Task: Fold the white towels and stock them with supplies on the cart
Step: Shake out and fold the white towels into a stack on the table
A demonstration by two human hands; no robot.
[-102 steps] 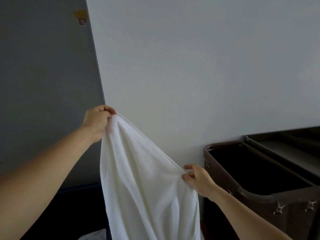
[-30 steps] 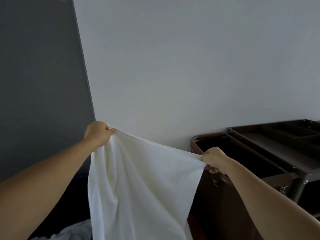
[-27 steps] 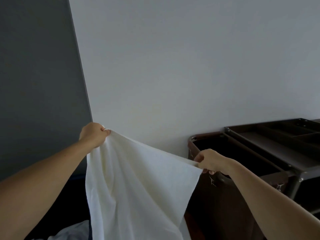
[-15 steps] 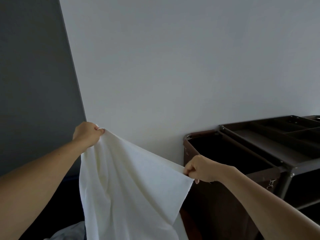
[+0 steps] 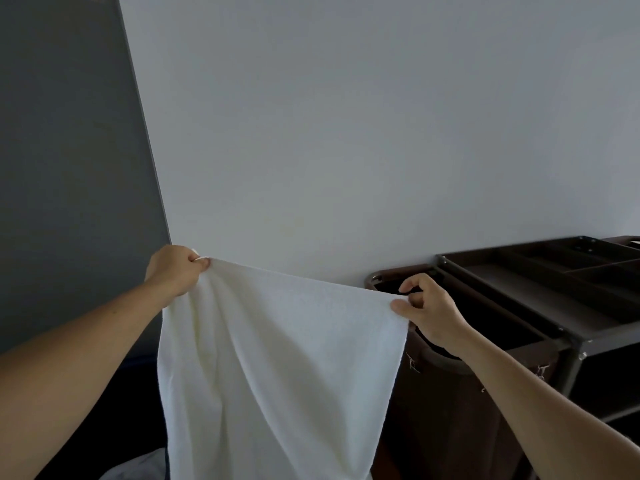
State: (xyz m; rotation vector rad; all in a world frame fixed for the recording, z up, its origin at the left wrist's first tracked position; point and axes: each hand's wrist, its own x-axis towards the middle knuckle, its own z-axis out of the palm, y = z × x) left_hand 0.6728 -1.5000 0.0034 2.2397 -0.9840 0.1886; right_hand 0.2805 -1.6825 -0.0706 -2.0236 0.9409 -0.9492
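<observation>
White towel up, stretched between two hands!
Left hand is fisted tight round the top-left corner; the cloth hangs open before the pale wall, top edge taut; right hand pinches the top-right corner between thumb and forefinger, in front of the dark cart at right.

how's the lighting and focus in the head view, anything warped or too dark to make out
Head view: dim, even light, no glare; the white towel is brightest and sharp enough to show its nap; the wide lens leans the wall corner off vertical; the dark cart and the lower left corner sink into shadow.
</observation>
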